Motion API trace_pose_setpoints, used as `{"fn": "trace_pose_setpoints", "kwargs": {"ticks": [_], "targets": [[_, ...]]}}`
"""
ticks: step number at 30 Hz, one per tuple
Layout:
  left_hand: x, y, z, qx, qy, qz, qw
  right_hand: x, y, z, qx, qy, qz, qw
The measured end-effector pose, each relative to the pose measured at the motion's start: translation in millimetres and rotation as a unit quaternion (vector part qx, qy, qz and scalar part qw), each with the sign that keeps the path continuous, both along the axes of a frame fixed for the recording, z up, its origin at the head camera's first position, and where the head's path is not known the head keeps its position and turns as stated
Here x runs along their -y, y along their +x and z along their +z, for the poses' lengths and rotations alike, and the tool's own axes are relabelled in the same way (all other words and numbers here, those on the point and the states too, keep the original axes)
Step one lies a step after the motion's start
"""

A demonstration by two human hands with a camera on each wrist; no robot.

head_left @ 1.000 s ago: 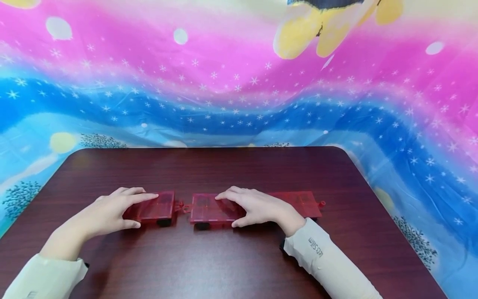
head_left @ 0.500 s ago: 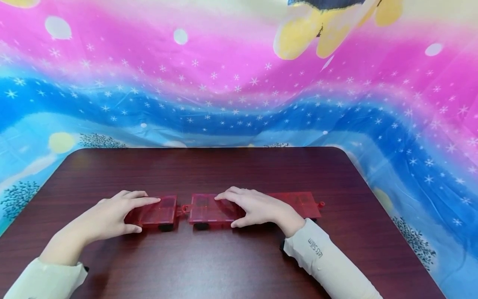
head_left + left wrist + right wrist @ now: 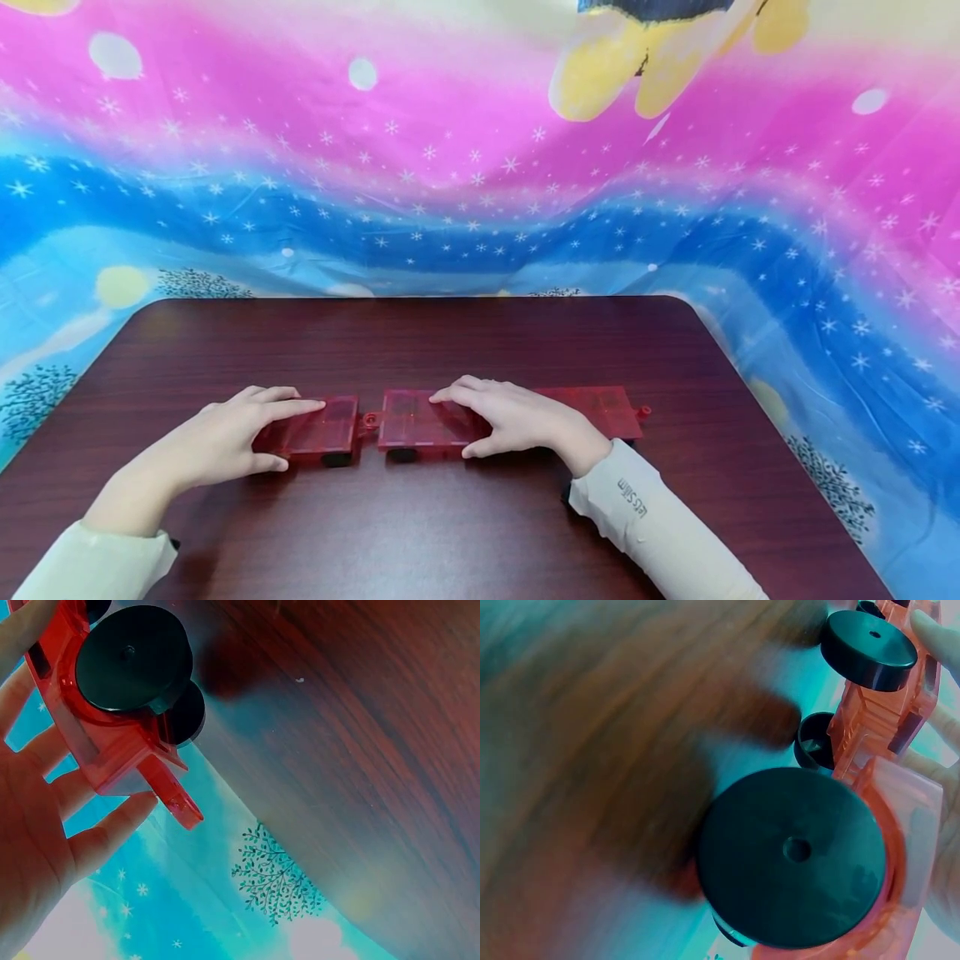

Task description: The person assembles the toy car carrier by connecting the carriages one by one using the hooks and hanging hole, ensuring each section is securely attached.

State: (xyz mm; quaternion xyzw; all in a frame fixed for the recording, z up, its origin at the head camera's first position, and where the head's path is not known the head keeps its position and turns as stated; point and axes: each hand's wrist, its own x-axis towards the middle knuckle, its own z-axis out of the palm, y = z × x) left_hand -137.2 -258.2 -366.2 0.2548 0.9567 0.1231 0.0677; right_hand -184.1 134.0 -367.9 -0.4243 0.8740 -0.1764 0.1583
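A translucent red toy wagon (image 3: 330, 427) with black wheels stands on the left part of the table. My left hand (image 3: 217, 442) grips it across its width, thumb at the near side and fingers over the top. In the left wrist view its black wheel (image 3: 135, 660) and a red end tab (image 3: 174, 796) show. My right hand (image 3: 517, 417) holds a second red wagon (image 3: 416, 421) the same way. Between the two wagons their red couplings (image 3: 369, 423) meet and appear to overlap. Joined behind my right hand is a third red wagon (image 3: 596, 408), partly hidden by the wrist.
The dark wood table (image 3: 420, 342) has rounded far corners. A colourful patterned cloth (image 3: 480, 183) hangs behind it and down its sides. The third wagon's end peg (image 3: 644, 412) points right.
My left hand has brought its wagon slightly nearer and to the right, so the gap to the second wagon has narrowed and the couplings overlap. The right hand stays almost still.
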Motion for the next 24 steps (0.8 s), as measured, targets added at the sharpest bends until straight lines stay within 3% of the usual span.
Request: {"fn": "trace_pose_setpoints", "kwargs": {"ticks": [24], "targets": [[1.6,0.8,-3.8,-0.004,0.012,0.004,0.9999,-0.6,-2.3,-1.0,0.002,0.009,-0.007,1.0]]}}
